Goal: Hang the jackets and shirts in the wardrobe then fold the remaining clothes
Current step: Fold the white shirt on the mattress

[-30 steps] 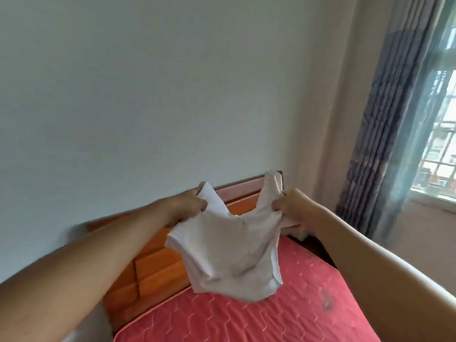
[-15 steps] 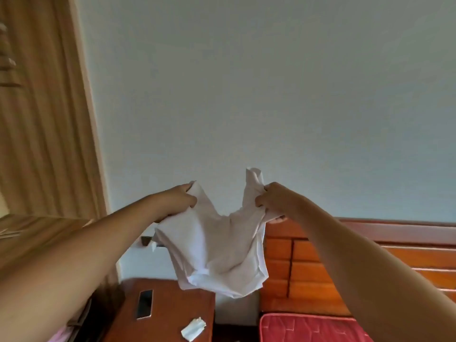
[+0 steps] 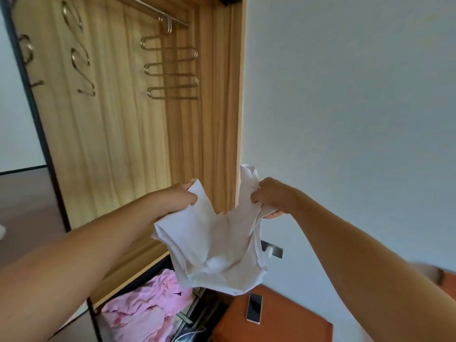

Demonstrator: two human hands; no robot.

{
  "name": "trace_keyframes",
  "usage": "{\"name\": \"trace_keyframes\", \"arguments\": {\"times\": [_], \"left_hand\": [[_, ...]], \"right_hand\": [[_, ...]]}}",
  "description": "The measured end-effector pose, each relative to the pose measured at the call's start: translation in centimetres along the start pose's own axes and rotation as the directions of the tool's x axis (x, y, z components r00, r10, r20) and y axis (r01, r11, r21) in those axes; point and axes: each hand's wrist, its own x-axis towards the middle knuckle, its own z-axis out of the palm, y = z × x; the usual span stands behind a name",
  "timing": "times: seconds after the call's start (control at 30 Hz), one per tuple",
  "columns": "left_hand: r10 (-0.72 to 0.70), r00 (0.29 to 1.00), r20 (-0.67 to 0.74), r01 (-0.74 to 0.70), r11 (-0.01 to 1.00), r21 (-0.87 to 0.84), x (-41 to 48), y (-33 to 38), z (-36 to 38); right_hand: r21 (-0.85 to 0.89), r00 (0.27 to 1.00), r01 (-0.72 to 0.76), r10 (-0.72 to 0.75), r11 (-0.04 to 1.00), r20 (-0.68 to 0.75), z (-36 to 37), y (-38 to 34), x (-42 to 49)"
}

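Holding a white garment (image 3: pixel 217 250) up in mid-air, I have my left hand (image 3: pixel 176 199) and my right hand (image 3: pixel 272 197) each bunched on one of its top corners. The left fingers (image 3: pixel 191 196) are curled tight on the left corner. The right fingers (image 3: pixel 256 198) are clamped on the right corner, where a flap of cloth sticks up above the knuckles. The body of the garment sags crumpled between and below the two hands. It hangs in front of the right edge of the open wardrobe (image 3: pixel 111 132); whether it touches the frame I cannot tell. Far up inside, a metal rail (image 3: pixel 148 9) carries a tiered wire hanger (image 3: pixel 170 74), with S-shaped hooks (image 3: pixel 82 66) further left. Low in the wardrobe, below the garment and to the left, lies a heap of pink clothes (image 3: pixel 145 309). To the right of that stands a reddish-brown table (image 3: pixel 291 327) with a phone (image 3: pixel 254 308) lying flat on it. A pale wall (image 3: pixel 345 95) fills the right side.
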Motion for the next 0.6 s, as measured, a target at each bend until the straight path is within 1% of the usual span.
{"name": "trace_keyframes", "arguments": {"times": [0.2, 0.33, 0.47, 0.6], "left_hand": [[-0.142, 0.985, -0.099, 0.139, 0.99, -0.032, 2.2, -5.0, -4.0], [-0.204, 0.961, -0.187, 0.199, 0.979, -0.045, 4.6, -6.2, -5.4], [-0.279, 0.921, -0.273, 0.256, 0.959, -0.119, 7.1, -7.0, -6.0], [-0.362, 0.88, -0.307, 0.309, 0.928, -0.207, 9.1, -8.6, -6.4]], "right_hand": [[0.002, 0.969, 0.167, -0.165, 0.986, 0.184, 5.4, -3.8, 7.5], [-0.004, 0.926, 0.269, -0.258, 0.963, 0.277, 7.3, -5.5, 12.7], [-0.057, 0.877, 0.384, -0.344, 0.922, 0.337, 8.9, -7.4, 18.3], [-0.016, 0.833, 0.396, -0.352, 0.918, 0.428, 11.6, -9.0, 23.0]]}}
